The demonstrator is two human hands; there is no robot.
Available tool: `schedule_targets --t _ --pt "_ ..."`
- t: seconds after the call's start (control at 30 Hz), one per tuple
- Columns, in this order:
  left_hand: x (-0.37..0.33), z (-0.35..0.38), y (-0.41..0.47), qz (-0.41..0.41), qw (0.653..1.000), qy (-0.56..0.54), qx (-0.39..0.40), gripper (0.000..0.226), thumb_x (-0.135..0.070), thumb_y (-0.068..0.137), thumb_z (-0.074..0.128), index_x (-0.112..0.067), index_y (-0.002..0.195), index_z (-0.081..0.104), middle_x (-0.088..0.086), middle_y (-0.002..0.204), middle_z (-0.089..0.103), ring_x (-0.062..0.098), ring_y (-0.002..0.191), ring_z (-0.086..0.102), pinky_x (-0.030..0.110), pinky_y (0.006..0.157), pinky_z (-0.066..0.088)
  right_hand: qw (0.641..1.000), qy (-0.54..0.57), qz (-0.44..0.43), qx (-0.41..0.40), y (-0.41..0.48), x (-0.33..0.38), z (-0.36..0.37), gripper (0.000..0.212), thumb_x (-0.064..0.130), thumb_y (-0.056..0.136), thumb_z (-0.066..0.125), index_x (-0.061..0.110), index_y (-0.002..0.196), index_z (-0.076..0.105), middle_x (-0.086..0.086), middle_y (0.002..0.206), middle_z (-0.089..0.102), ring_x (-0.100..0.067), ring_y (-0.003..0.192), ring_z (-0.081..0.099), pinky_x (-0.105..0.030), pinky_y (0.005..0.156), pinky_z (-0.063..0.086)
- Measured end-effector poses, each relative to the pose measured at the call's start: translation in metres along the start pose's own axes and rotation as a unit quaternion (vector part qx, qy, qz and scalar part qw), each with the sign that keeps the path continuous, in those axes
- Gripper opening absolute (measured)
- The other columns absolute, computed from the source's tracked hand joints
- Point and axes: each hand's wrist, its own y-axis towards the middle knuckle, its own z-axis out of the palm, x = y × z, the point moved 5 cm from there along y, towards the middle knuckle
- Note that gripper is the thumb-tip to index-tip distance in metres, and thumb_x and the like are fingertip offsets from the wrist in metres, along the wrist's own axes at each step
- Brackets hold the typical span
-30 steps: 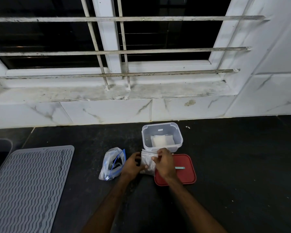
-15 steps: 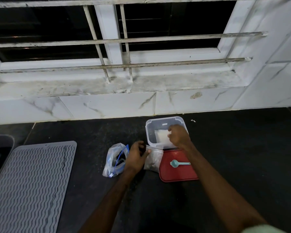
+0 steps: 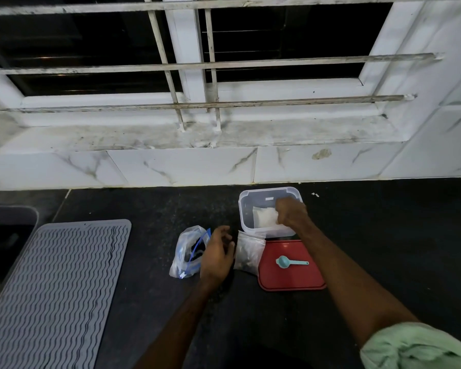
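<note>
Head view, and I find no writing I can read: the tub point(image 3: 244, 209) has a small white label point(image 3: 269, 198) on its far wall, but it is too small for me to tell whether anything is printed on it, and no brand shows anywhere. My right hand point(image 3: 290, 213) is down inside the open tub, fingers curled and pinching the right edge of the white packet point(image 3: 264, 218). That packet lies flat on the tub floor, looks roughly square, and I cannot tell a long axis. My left hand point(image 3: 216, 254) hangs over the black counter point(image 3: 144, 209) with fingers loosely curled and nothing in them, just beside the clear pouch point(image 3: 248, 251); I cannot tell whether they touch. The pouch is tilted, its top against the tub's near wall and its long axis running from the tub toward me. On the left hand's other side sits a blue-sealed bag point(image 3: 188, 251). A red lid point(image 3: 290, 278) lies flat in front of the tub, carrying a teal scoop point(image 3: 290, 262) whose handle points right. A grey ribbed mat point(image 3: 53, 288) lies well apart at left.
</note>
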Motion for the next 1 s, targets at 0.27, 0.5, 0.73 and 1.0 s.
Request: schedule_targets --t 0.27,0.5,0.73,1.0 --pt "-0.031 -0.011 0.011 0.002 0.997 -0.069 -0.046 0.031 -0.017 0.091 0.061 -0.024 0.119 0.05 -0.012 0.096 0.064 0.003 0.088 0.063 0.024 0.076 0.052 0.989 0.138 0.007 -0.048 -0.022 0.003 -0.037 0.027 0.033 0.081 0.068 0.013 0.1 0.068 -0.006 0.1 0.07 -0.026 0.095 0.065 -0.034 0.077 0.05" --pt "-0.058 -0.008 0.014 -0.109 0.919 -0.379 0.028 0.044 -0.032 0.083 0.074 -0.014 0.12 0.059 0.011 0.108 0.069 0.024 0.099 0.065 0.047 0.085 0.052 0.897 0.434 -0.045 0.077 -0.069 0.036 -0.05 0.029 0.03 0.084 0.074 0.008 0.1 0.066 -0.002 0.078 0.065 -0.013 0.067 0.056 -0.024 0.053 0.042" --pt "-0.059 -0.04 0.002 -0.082 0.942 -0.326 -0.009 0.02 -0.013 0.088 0.068 0.005 0.097 0.064 0.015 0.083 0.07 0.019 0.069 0.063 0.027 0.059 0.053 0.9 0.42 -0.063 0.095 -0.1 0.035 -0.028 0.038 0.027 0.082 0.077 0.011 0.112 0.06 0.003 0.092 0.064 -0.01 0.078 0.062 -0.015 0.056 0.045" --pt "-0.058 -0.047 -0.004 0.004 0.987 -0.147 -0.056 0.018 -0.029 0.082 0.074 -0.014 0.078 0.065 -0.001 0.075 0.07 0.014 0.073 0.066 0.036 0.068 0.054 0.82 0.568 -0.044 0.049 -0.124 0.077 -0.026 0.044 0.049 0.091 0.059 0.006 0.091 0.07 -0.003 0.08 0.072 -0.011 0.063 0.059 -0.023 0.052 0.047"
